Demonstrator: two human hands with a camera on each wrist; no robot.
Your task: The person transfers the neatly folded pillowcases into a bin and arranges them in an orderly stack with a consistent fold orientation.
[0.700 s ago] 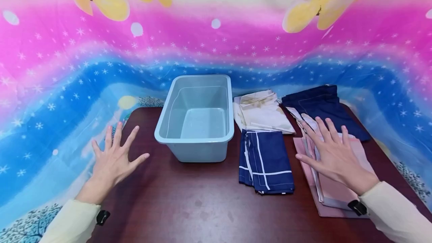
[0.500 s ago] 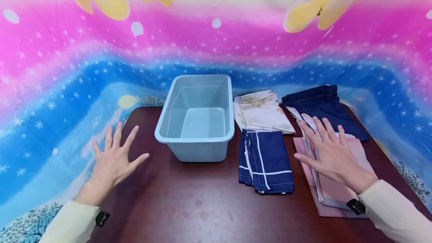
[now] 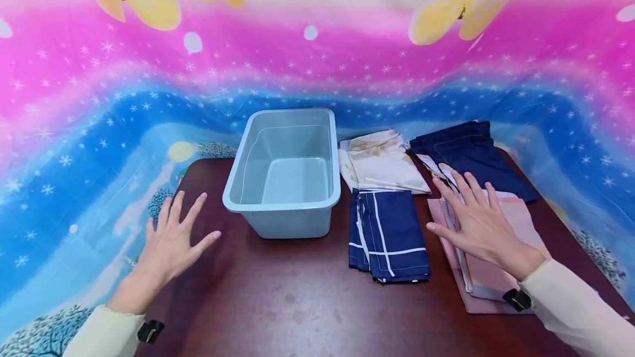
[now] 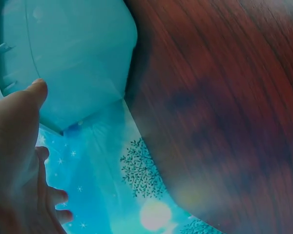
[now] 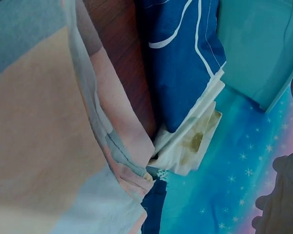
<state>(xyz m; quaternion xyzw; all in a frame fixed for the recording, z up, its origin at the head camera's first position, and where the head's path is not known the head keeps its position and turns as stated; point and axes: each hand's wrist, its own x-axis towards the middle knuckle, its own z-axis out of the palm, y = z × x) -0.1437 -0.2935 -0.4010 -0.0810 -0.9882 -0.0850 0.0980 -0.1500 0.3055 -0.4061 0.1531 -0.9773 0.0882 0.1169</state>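
Observation:
My left hand [image 3: 171, 244] hovers over the left side of the table with its fingers spread, holding nothing. To its right stands a pale blue-green plastic bin [image 3: 278, 219], with nothing inside it. My right hand [image 3: 483, 225], fingers spread, is over a folded pink cloth [image 3: 496, 280] and covers part of it in the head view. Between bin and right hand lies a folded navy cloth with white lines [image 3: 392, 236]. Behind that is a folded cream cloth [image 3: 387, 164]. A plain dark navy cloth [image 3: 471, 153] lies at the far right.
The dark reddish-brown table [image 3: 278, 302] has rounded back corners. A patterned curtain [image 3: 307, 65] in pink and blue, with snowflakes, hangs around its back and sides. Black bands [image 3: 150, 331] sit at both wrists.
The head view has shifted slightly. My left hand has turned a little, its fingers now closer together; my right hand has moved slightly left. The bin and cloths stay in place.

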